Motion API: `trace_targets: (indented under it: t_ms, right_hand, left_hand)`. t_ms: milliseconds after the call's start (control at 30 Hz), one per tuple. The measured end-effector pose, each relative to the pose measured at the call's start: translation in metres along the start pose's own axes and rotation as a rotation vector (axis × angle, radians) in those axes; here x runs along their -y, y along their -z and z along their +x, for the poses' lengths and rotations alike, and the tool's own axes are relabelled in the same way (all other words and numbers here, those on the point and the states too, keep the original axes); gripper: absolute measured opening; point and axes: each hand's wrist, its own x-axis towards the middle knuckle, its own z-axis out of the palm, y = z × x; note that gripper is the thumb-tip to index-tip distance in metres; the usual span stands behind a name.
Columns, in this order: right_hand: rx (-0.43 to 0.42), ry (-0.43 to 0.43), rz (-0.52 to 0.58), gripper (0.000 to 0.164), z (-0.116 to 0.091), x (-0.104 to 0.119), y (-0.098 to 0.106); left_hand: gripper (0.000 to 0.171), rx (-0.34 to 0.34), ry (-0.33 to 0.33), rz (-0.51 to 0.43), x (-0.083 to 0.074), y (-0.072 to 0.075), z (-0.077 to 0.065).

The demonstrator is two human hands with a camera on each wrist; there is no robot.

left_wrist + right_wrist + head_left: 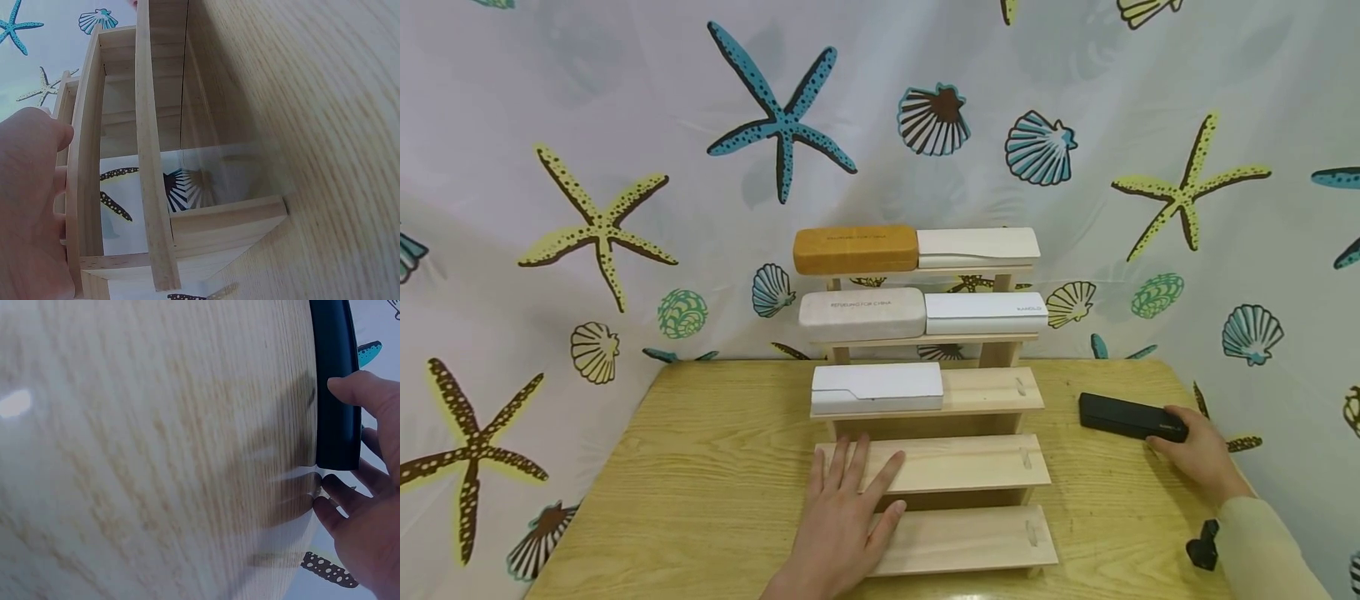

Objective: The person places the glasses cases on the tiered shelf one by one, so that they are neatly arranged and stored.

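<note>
A black glasses case (1116,414) lies on the table right of a stepped wooden rack (962,463). My right hand (1201,454) pinches the case's right end; the right wrist view shows the thumb (353,387) on its near side and other fingers beyond it. My left hand (842,525) rests on the rack's two lowest steps, fingers straight and spread. Higher steps hold an orange-brown case (856,250), a white case (977,244), a grey case (862,315), another white case (985,315) and a white case with a flap (877,388).
The rack stands on a wood-grain table (700,475). A small black object (1203,546) shows beside the right sleeve (1262,546). Behind and at both sides hangs a cloth (647,100) printed with starfish and shells.
</note>
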Motion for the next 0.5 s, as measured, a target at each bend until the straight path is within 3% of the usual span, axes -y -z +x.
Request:
trace_targets:
  t_ms: [500]
  right_hand:
    - [-0.004, -0.007, -0.004, 0.088, -0.005, -0.0045, -0.003]
  left_hand:
    - [0.056, 0.001, 0.0, 0.003, -0.001, -0.0016, 0.0006]
